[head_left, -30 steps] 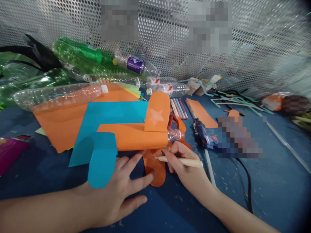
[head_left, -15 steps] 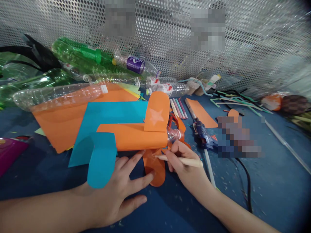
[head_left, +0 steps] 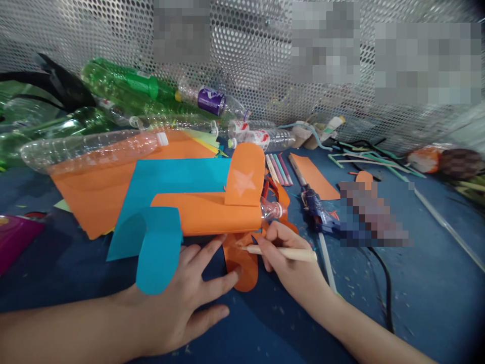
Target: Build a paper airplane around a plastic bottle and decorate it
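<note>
- Head view. Right hand (head_left: 282,247) is closed in a writing grip on a pale pencil (head_left: 282,251); its tip meets the near orange wing (head_left: 239,263), which lies flat on the blue table (head_left: 417,283).
- Left hand (head_left: 182,298) lies open, fingers spread. Its fingertips press the wing's left edge and it grips nothing.
- Step in hand, as I judge it: marking a shape on the near wing while the other hand pins the paper.
- Next move likely calls for a light, steady stroke with the left hand keeping the wing flat, since thin paper buckles under a hard point.
- Plane (head_left: 206,212): a bottle wrapped in orange paper, lying sideways at table centre just beyond both hands, its neck and cap (head_left: 275,210) bare at the right.
- Far wing (head_left: 245,174) stands up and carries a pale star. Blue tail pieces (head_left: 159,247) curl at the left end, partly over the left wrist.
- Blue sheet (head_left: 174,177) and orange sheet (head_left: 94,197) lie under and behind the plane.
- Glue gun (head_left: 316,215) lies just right of the right hand, markers (head_left: 278,169) beyond it. Empty bottles (head_left: 125,96) are heaped along the mesh wall.
</note>
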`<state>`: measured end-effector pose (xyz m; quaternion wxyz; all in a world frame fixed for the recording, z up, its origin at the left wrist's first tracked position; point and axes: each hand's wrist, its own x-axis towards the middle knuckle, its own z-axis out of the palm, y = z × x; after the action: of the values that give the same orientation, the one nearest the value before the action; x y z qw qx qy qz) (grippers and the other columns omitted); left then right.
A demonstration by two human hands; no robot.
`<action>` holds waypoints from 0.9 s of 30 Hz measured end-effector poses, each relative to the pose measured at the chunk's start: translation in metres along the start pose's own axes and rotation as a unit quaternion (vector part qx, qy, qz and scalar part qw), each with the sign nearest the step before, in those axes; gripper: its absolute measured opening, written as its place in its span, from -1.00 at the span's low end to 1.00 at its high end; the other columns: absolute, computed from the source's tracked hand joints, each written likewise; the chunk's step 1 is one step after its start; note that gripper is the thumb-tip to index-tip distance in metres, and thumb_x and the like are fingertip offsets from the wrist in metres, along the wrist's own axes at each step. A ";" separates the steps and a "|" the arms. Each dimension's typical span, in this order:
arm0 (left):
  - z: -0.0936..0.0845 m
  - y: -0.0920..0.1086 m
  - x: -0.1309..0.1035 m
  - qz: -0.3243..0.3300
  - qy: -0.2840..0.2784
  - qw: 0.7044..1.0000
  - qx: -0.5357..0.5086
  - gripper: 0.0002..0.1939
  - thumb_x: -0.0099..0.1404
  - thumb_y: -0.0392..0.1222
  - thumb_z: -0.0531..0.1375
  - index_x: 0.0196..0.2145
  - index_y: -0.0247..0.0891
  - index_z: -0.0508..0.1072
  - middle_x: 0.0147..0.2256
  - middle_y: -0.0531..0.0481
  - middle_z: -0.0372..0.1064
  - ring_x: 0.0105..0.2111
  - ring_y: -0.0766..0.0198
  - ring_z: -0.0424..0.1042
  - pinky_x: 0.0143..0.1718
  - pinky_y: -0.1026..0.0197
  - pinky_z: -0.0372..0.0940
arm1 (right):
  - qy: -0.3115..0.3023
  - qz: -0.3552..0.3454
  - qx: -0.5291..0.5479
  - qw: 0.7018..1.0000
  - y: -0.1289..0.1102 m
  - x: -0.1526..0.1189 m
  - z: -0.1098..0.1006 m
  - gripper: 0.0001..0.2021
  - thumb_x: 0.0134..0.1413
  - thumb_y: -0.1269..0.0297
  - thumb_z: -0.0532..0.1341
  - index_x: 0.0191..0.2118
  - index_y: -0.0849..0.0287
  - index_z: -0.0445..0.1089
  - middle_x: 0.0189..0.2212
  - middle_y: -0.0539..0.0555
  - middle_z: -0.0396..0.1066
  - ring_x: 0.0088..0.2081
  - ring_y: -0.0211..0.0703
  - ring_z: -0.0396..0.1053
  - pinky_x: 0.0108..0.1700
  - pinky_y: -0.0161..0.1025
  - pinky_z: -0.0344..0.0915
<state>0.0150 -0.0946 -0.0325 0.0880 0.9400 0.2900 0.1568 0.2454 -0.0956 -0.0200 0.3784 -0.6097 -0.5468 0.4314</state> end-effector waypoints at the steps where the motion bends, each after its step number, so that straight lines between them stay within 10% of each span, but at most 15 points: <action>1: 0.000 0.000 0.000 0.000 0.002 1.000 -0.001 -0.57 0.30 -0.01 0.10 0.13 0.09 0.27 0.24 -0.16 -0.07 -0.13 -0.07 0.28 -0.16 -0.19 0.25 | 0.002 -0.002 -0.002 1.000 0.000 0.000 0.000 -0.74 0.15 0.31 0.10 -0.52 0.09 0.05 -0.74 -0.18 0.15 -0.66 -0.34 0.07 -0.55 -0.33 0.07; 27: 0.004 -0.001 -0.002 0.001 -0.015 1.000 -0.003 -0.52 0.30 -0.01 0.09 0.17 0.10 0.20 0.25 -0.21 -0.13 -0.11 -0.13 0.25 -0.18 -0.29 0.23 | 0.025 -0.004 -0.013 1.000 -0.005 0.001 0.000 -0.72 0.13 0.31 0.11 -0.56 0.10 0.05 -0.75 -0.17 0.12 -0.66 -0.35 0.05 -0.55 -0.35 0.09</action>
<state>0.0143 -0.0951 -0.0371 0.0948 0.9423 0.2871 0.1437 0.2439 -0.0945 -0.0156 0.3857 -0.6234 -0.5448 0.4072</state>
